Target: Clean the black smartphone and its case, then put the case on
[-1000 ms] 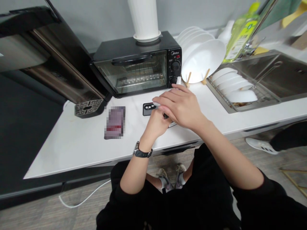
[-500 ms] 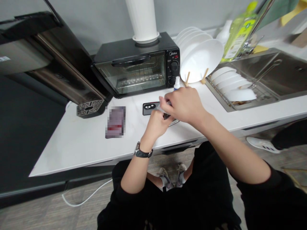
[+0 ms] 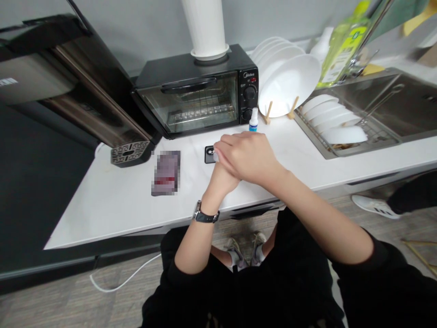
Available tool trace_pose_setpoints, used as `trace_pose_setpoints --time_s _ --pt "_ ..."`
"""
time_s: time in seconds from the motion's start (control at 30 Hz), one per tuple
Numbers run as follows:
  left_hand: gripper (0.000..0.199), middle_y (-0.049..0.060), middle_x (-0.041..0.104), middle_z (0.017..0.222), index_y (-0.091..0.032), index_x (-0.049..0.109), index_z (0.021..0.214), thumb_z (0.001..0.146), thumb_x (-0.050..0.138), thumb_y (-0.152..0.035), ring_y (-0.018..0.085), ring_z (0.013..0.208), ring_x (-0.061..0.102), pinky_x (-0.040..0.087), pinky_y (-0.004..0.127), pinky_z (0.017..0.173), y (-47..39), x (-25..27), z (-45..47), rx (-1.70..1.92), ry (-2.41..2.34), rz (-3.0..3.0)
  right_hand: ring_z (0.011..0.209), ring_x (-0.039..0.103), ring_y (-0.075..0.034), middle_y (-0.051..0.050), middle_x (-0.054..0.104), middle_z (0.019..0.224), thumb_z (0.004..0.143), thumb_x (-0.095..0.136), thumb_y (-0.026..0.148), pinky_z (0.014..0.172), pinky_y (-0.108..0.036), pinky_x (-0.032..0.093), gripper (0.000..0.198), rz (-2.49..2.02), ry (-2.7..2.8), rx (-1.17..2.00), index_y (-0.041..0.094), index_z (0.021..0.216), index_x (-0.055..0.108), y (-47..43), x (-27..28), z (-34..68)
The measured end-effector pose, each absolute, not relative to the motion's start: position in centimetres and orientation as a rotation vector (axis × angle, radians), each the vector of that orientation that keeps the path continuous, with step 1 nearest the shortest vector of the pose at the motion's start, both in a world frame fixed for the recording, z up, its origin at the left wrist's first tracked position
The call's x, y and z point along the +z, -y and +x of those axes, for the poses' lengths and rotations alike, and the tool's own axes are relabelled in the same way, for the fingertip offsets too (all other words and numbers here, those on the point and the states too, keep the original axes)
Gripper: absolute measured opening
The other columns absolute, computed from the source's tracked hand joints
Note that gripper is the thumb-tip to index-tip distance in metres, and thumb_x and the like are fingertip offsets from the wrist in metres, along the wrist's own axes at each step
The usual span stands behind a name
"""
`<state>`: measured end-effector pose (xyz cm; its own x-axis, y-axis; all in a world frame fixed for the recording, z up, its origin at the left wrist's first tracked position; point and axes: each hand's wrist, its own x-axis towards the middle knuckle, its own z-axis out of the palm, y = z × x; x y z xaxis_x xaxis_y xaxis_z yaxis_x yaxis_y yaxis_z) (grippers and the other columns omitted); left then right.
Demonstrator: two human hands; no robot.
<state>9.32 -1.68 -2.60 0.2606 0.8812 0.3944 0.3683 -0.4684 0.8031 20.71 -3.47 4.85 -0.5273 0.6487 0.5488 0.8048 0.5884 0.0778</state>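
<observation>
My right hand (image 3: 247, 157) lies over my left hand (image 3: 223, 178), its fingers curled together and hiding most of the left fingers. A small pale, whitish edge (image 3: 215, 156) pokes out at the right fingertips; what it belongs to is hidden. The left hand is closed beneath, and its contents are covered. Just behind the hands, a dark phone or phone case (image 3: 208, 155) with round camera rings lies on the counter, partly covered by them. A small spray bottle (image 3: 253, 120) with a white top and blue label stands beyond the right hand.
On the white counter (image 3: 112, 205) lies a blurred-out flat item (image 3: 166, 173) at left. A dispenser machine (image 3: 129, 152), a black toaster oven (image 3: 198, 102) and racked white plates (image 3: 287, 86) stand behind. The sink (image 3: 385, 114) is at right. Another person's shoe (image 3: 375, 206) shows below.
My right hand has come down and left over my left hand, covering the dark thing seen between them before. Its fingers now wrap over the left hand. The view has shifted slightly.
</observation>
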Motion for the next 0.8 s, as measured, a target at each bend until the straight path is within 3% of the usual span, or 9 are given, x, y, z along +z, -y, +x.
trace_pose_setpoints --time_s 0.13,0.23,0.33,0.4,0.5,0.63,0.7,0.8 --pt "0.010 0.005 0.075 0.082 -0.017 0.067 0.090 0.087 0.076 -0.021 0.022 0.080 0.071 0.052 0.029 0.069 1.7 -2.1 9.1 1.116 -1.133 1.951 0.064 0.059 -0.022 -0.009 0.071 0.074 0.108 0.039 0.038 0.062 -0.038 0.022 0.048 -1.551 2.196 -0.303 0.017 0.084 0.075 2.7 6.0 22.4" --pt "0.022 0.002 0.072 0.073 -0.017 0.065 0.076 0.091 0.074 -0.030 0.019 0.068 0.066 0.045 0.028 0.063 1.9 -1.8 9.0 1.079 -1.126 1.964 0.064 0.060 -0.023 -0.009 0.068 0.070 0.111 0.032 0.041 0.063 -0.036 0.025 0.057 -1.712 2.017 -0.168 0.016 0.082 0.075 2.7 5.3 23.9" --pt "0.021 0.001 0.072 0.073 -0.018 0.065 0.076 0.091 0.074 -0.030 0.018 0.068 0.066 0.044 0.028 0.062 2.2 -1.7 9.1 1.081 -1.116 1.991 0.077 0.066 -0.023 -0.009 0.075 0.088 0.113 0.025 0.037 0.068 -0.036 0.035 0.055 -1.557 1.887 -0.142 0.018 0.106 0.076 3.5 3.7 24.0" --pt "0.017 0.002 0.071 0.071 -0.019 0.064 0.077 0.091 0.072 -0.024 0.020 0.070 0.067 0.047 0.029 0.063 2.4 -1.9 9.1 1.079 -1.132 2.011 0.095 0.067 -0.024 -0.009 0.076 0.106 0.113 0.025 0.033 0.081 -0.037 0.043 0.051 -1.369 1.874 -0.196 0.019 0.117 0.074 4.3 2.8 23.4" --pt "0.005 0.006 0.076 0.091 -0.019 0.066 0.094 0.093 0.064 -0.016 0.025 0.093 0.072 0.056 0.033 0.080 2.4 -2.5 9.2 1.138 -1.146 2.044 0.105 0.063 -0.025 -0.007 0.076 0.106 0.113 0.030 0.031 0.103 -0.042 0.041 0.046 -1.176 1.983 -0.326 0.020 0.117 0.074 5.0 2.5 22.0" --pt "0.016 0.010 0.074 0.113 -0.020 0.064 0.110 0.095 0.062 -0.015 0.026 0.108 0.070 0.057 0.035 0.091 2.3 -2.9 9.3 1.133 -1.146 2.079 0.086 0.062 -0.022 -0.005 0.075 0.089 0.112 0.033 0.034 0.086 -0.040 0.039 0.046 -1.143 2.215 -0.416 0.020 0.099 0.075 4.7 3.8 21.4" --pt "0.017 0.009 0.075 0.106 -0.020 0.064 0.107 0.091 0.066 -0.014 0.025 0.103 0.071 0.056 0.034 0.086 2.2 -2.7 9.3 1.142 -1.123 2.067 0.078 0.061 -0.021 -0.006 0.074 0.083 0.111 0.035 0.035 0.075 -0.039 0.034 0.047 -1.240 2.260 -0.369 0.019 0.092 0.075 4.2 4.7 21.8" --pt "0.013 0.001 0.067 0.075 -0.021 0.061 0.084 0.087 0.074 -0.019 0.020 0.075 0.066 0.050 0.030 0.067 2.3 -2.1 9.2 1.137 -1.159 1.994 0.072 0.062 -0.021 -0.006 0.076 0.082 0.110 0.036 0.037 0.069 -0.037 0.028 0.047 -1.425 2.195 -0.186 0.020 0.096 0.078 3.2 5.4 23.1"
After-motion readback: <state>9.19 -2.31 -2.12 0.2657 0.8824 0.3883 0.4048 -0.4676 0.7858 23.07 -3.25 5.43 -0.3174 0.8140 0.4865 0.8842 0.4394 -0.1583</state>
